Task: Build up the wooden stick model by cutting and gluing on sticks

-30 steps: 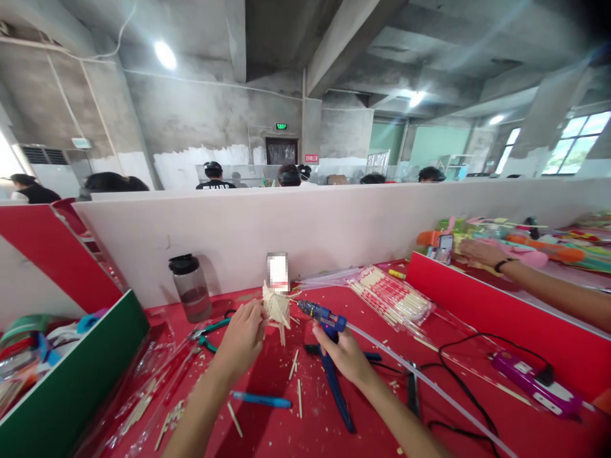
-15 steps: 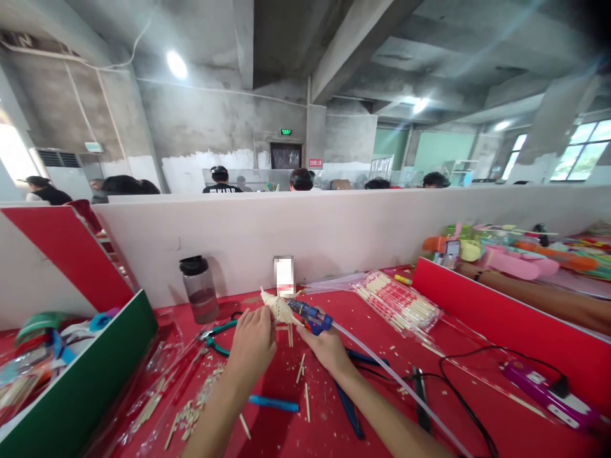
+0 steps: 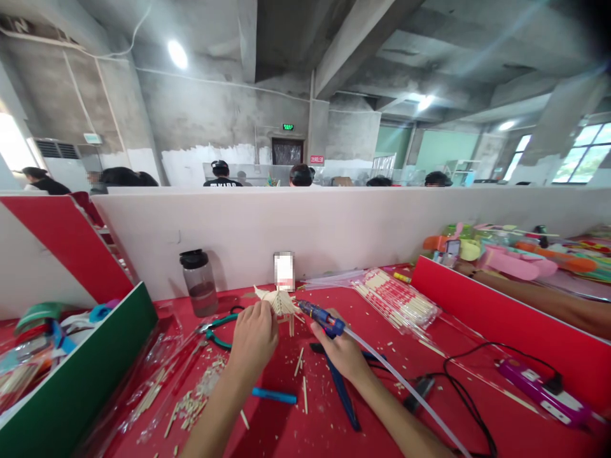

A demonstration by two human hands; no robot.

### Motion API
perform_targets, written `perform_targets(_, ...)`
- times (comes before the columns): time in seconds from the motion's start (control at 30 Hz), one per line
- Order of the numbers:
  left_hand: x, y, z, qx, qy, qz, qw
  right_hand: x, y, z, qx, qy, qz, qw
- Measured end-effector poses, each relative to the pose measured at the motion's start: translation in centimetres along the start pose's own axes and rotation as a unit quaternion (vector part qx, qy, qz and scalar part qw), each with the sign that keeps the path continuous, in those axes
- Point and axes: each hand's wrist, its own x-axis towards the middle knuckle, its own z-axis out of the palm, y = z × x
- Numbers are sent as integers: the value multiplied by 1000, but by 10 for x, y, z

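My left hand [image 3: 256, 331] is closed on a small model built of pale wooden sticks [image 3: 281, 301], with a ribbed, roof-like top and stick legs below. In my right hand [image 3: 340, 346] is a blue hot glue gun [image 3: 324, 317], its nozzle pointing left, close to the model's right side. I cannot tell whether the tip touches the sticks. A long clear glue stick [image 3: 396, 378] runs out of the gun's back over my right forearm. Green-handled pliers [image 3: 220, 334] lie left of my left hand. Beneath my right hand rests a dark blue-handled tool [image 3: 344, 397].
Cut stick pieces [image 3: 191, 407] and a blue pen-like tube [image 3: 274, 395] lie on the red table. A bottle [image 3: 198, 286] and a phone-like screen [image 3: 284, 270] stand by the white partition [image 3: 248, 229]. Packed sticks [image 3: 396, 299] and a purple power strip [image 3: 544, 391] are at right.
My right hand has drawn the glue gun slightly right, away from the model. The model has turned a little in my left hand, which stays closed on it.
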Motion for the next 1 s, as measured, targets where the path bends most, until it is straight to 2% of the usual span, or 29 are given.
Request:
perform_targets(0.13, 1, -2, -2, 9, -9, 2, 1000, -7, -8, -5, -31, -41, -25, 998)
perform_targets(0.37, 0, 0, 0, 13, 9, 11, 1000, -7, -2, -3, -146, -44, -103, 983)
perform_targets(0.53, -1, 2, 3, 16, -1, 20, 1000, -3, 3, 3, -208, -29, -119, 971)
perform_targets(1.0, -2, -1, 5, 23, -4, 24, 999, -2, 8, 7, -269, -23, -125, 955)
